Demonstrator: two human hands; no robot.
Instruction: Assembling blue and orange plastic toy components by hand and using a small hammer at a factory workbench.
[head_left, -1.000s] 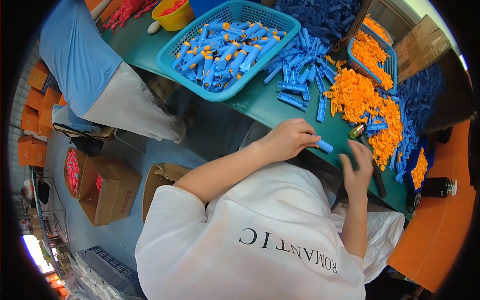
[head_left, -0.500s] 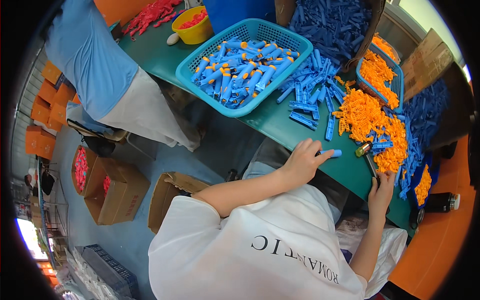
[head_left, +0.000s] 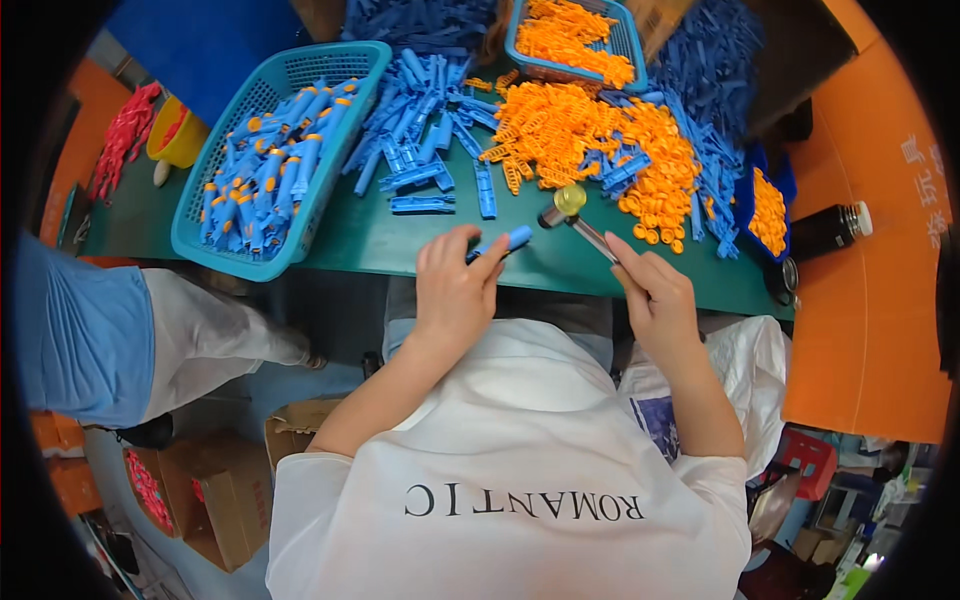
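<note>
Between the fingers of my left hand (head_left: 452, 280), a small blue plastic tube (head_left: 518, 237) is pinched near the table's front edge. My right hand (head_left: 655, 290) grips a small hammer (head_left: 594, 238) by its metal handle. The hammer's head, with a yellowish face, hangs over the table just right of the blue tube and apart from it. Beyond my hands lie loose blue half-shell pieces (head_left: 422, 203) and a heap of orange ladder-shaped pieces (head_left: 550, 125). A pile of small orange caps (head_left: 655, 190) lies past the hammer.
A teal basket (head_left: 185, 235) of blue-and-orange tubes stands at the left. Another blue basket (head_left: 640, 50) holds orange pieces at the back. A small blue tray (head_left: 785, 185) and a black bottle (head_left: 825, 232) stand at the right. Another person (head_left: 85, 340) is at the left.
The view has swung to the right. My right hand has brought the hammer closer to the blue tube, which my left hand still holds.
</note>
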